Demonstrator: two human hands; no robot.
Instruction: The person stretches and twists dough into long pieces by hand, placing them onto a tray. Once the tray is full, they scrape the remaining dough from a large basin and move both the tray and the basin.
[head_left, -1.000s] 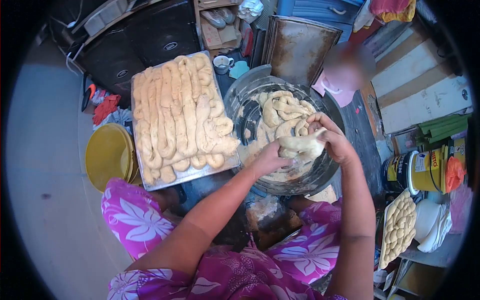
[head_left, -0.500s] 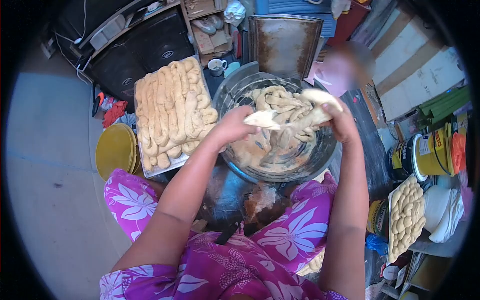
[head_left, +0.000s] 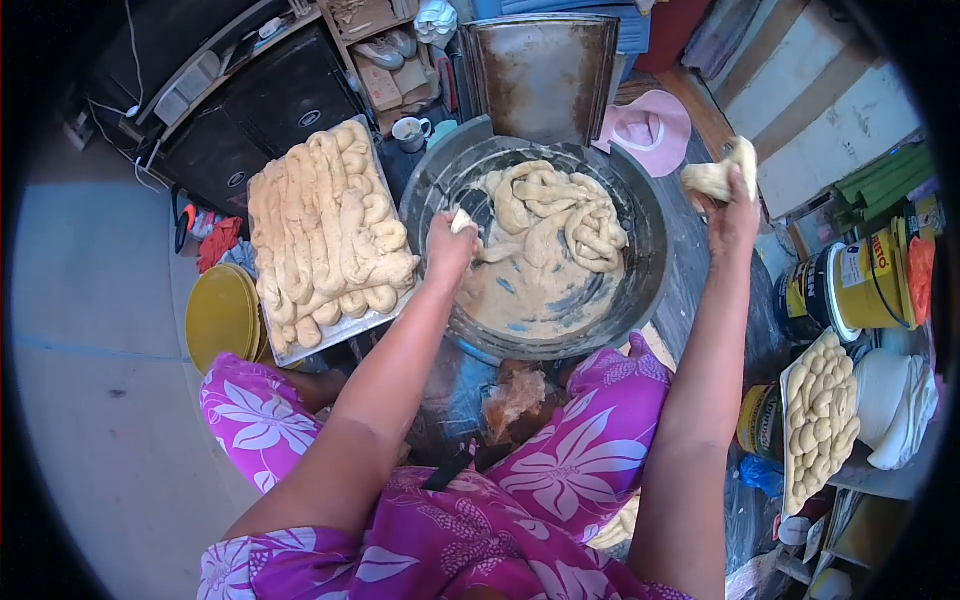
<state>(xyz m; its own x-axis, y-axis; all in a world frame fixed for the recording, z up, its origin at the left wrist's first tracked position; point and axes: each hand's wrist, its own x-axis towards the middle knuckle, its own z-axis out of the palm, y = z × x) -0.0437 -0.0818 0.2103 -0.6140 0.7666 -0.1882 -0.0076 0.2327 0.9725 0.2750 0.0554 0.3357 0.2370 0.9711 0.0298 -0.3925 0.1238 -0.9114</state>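
Observation:
My left hand is closed around dough at the left side of a wide black basin. A pale end pokes out above its fingers, and a strand trails towards the thick ropes of dough heaped in the basin. Beyond the basin's right rim, my right hand is raised, gripping a separate folded lump of dough. A wet, floury film coats the basin floor. To the left, a tray bears long dough strips and several rolled pieces.
A pink hat lies behind the basin, near a stained metal sheet. Another tray of small dough pieces stands at right by paint buckets. A yellow bucket and a mug are at left.
My hands have moved apart: the left lower and leftward, the right up and out past the rim. The dough stretched between them is now in two parts. The view has shifted slightly.

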